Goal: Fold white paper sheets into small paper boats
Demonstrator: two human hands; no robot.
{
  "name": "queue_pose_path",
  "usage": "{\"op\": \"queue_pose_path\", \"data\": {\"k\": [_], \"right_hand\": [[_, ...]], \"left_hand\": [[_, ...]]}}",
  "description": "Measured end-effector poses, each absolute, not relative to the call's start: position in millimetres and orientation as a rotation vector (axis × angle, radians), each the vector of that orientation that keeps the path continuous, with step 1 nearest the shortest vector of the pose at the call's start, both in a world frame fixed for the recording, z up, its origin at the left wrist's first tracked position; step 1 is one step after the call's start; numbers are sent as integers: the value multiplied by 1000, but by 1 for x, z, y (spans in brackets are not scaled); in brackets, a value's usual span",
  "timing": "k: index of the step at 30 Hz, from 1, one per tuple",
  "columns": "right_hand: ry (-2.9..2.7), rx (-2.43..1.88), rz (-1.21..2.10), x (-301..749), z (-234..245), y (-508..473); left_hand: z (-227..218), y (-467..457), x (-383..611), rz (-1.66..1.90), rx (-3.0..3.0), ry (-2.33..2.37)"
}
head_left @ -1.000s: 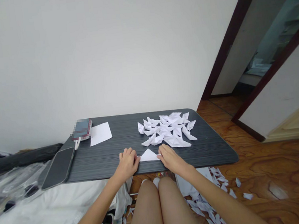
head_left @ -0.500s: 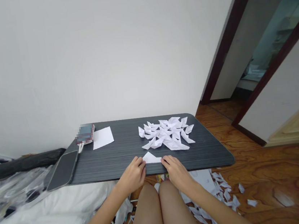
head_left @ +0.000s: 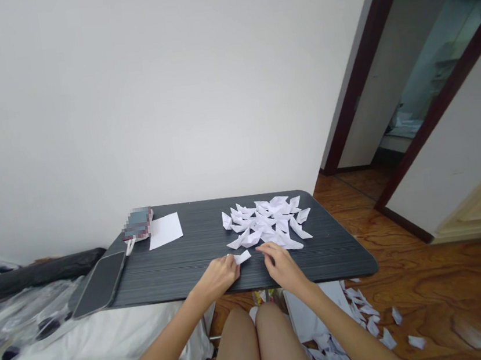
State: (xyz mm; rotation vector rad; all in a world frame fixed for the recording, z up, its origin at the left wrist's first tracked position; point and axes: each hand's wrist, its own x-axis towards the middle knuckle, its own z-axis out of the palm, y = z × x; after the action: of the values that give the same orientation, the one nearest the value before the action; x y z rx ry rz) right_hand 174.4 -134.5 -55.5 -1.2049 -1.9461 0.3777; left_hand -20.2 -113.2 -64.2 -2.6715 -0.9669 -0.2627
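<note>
The right grip (head_left: 279, 263) has just let go and is empty, loosely curled, so only the left grip (head_left: 220, 274) pinches the folded white paper (head_left: 243, 256), which pokes out on its right, with pointy paper shapes (head_left: 272, 223) just beyond.

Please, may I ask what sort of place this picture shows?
Probably a room in a home: a dark table stands by a white wall, with wood-patterned flooring and a dark door frame on the right.
</note>
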Motion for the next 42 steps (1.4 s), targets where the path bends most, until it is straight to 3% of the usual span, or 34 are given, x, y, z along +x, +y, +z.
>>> {"op": "queue_pose_path", "data": {"k": [7,12,15,18,22,26,33,42], "right_hand": [[-1871,-1074,537,161,-48,-112],[-1664,-931,811,148,-26,-88],[-1555,-841,1034,144,-3,-63],[-1547,-820,1098,142,16,-34],[-1534,-912,928,138,25,0],[-1665,-1005,463,139,20,19],[-1937,-946,-146,154,7,15],[-2096,-929,-284,165,3,2]], "left_hand": [[-58,-106,-35,-476,-2532,-1066],[-14,-88,-37,-1173,-2486,-1387],[16,-62,-29,-1238,-2797,-1348],[27,-25,-17,-1545,-2807,-1451],[14,17,5,-2018,-2658,-1571],[-9,30,21,-2276,-2463,-1476],[-14,20,9,-2217,-2481,-1393],[-3,14,0,-2350,-3069,-1487]]}}
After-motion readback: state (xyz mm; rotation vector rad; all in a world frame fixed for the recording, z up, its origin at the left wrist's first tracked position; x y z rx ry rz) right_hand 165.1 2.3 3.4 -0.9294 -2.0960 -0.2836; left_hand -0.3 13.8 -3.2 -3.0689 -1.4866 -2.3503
